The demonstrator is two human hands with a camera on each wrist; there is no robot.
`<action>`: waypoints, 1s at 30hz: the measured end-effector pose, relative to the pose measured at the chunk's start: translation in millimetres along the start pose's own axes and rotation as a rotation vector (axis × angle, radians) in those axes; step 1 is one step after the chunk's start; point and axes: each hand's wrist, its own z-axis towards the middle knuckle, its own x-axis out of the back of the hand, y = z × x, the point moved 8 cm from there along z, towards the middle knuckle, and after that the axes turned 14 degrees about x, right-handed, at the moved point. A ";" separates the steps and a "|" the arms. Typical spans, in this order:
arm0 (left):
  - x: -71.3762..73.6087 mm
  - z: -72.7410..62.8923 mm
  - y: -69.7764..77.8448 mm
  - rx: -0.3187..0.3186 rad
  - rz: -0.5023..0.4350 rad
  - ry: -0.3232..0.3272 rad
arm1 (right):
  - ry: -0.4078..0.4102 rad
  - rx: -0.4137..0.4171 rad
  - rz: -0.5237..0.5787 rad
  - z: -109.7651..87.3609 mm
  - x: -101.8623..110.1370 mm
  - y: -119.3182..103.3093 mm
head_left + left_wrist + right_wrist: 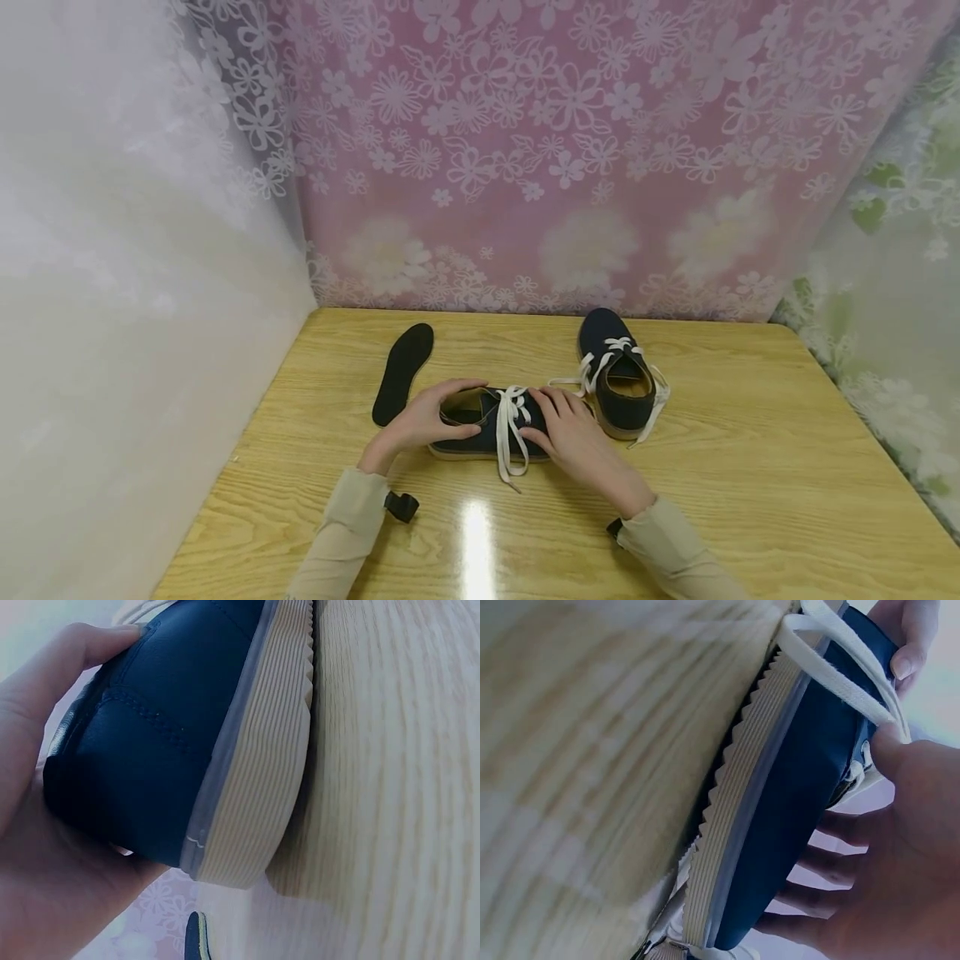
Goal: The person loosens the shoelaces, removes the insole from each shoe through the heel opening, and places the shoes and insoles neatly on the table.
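A dark navy lace-up shoe [487,440] lies on its sole on the table, toe to the right, its white laces [506,433] hanging over the near side. At the heel, my left hand [423,421] grips the collar, thumb on the near side and fingers across the opening; the left wrist view shows the heel [142,780] in its grasp. My right hand [581,442] holds the front part from above. In the right wrist view its thumb lies by the lace loop [840,682], and its fingers reach to the far side.
The matching shoe [626,412] stands behind my right hand, toe pointing away, laces loose. A black insole [403,373] lies at the back left of the wooden table [750,467]. Flowered curtains [525,167] hang behind the table and along its sides.
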 end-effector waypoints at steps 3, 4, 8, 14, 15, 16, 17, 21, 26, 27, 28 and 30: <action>-0.5 0.7 0.1 0.004 0.002 -0.001 | -0.022 -0.006 -0.023 1.3 -2.0 0.5; -0.7 1.1 -0.2 0.007 0.002 -0.001 | -0.027 -0.005 -0.031 1.6 -2.4 0.4; -1.4 2.4 -1.6 0.018 0.000 -0.002 | -0.047 -0.007 -0.037 2.4 -5.5 0.9; 1.2 1.9 -1.8 0.065 -0.011 0.029 | -0.106 -0.046 0.034 2.0 -13.1 2.5; 1.7 1.7 -1.1 0.071 -0.011 0.035 | -0.111 -0.046 0.035 2.1 -13.4 2.1; 1.7 2.2 -0.3 0.069 -0.009 0.041 | -0.112 -0.046 0.035 1.7 -12.9 1.9; 1.4 2.7 0.7 0.067 -0.008 0.045 | -0.114 -0.046 0.034 1.3 -12.3 1.5; 0.5 5.3 1.4 0.068 0.009 0.061 | -0.127 -0.050 0.023 0.2 -9.7 -0.8; 1.6 5.0 1.5 0.070 0.035 0.084 | -0.120 -0.042 0.017 0.5 -8.2 -2.7; 2.1 4.4 2.4 0.073 0.043 0.091 | -0.117 -0.040 0.017 0.7 -8.0 -3.0; 2.8 4.0 3.4 0.073 0.054 0.103 | -0.115 -0.039 0.017 0.7 -7.7 -3.2; 4.5 3.3 5.7 0.076 0.079 0.132 | -0.112 -0.038 0.019 1.2 -7.4 -3.6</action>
